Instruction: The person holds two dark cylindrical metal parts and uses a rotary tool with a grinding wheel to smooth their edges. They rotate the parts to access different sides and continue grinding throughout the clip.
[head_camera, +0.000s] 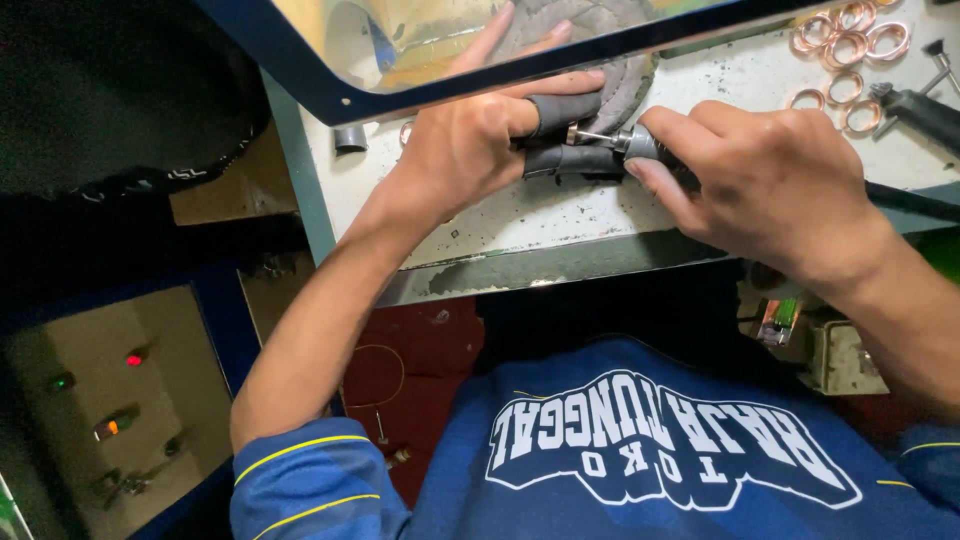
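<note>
Head view: right hand (770, 180) fingers grip a rotary tool (640, 145); left hand (470, 150) fingers pinch a small ring (572, 133).

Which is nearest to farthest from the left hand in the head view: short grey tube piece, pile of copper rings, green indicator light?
From the left hand:
1. Short grey tube piece, on the bench just beyond the wrist, image left.
2. Pile of copper rings, far bench corner, past the right hand.
3. Green indicator light, on the panel below the bench, lower left.
</note>
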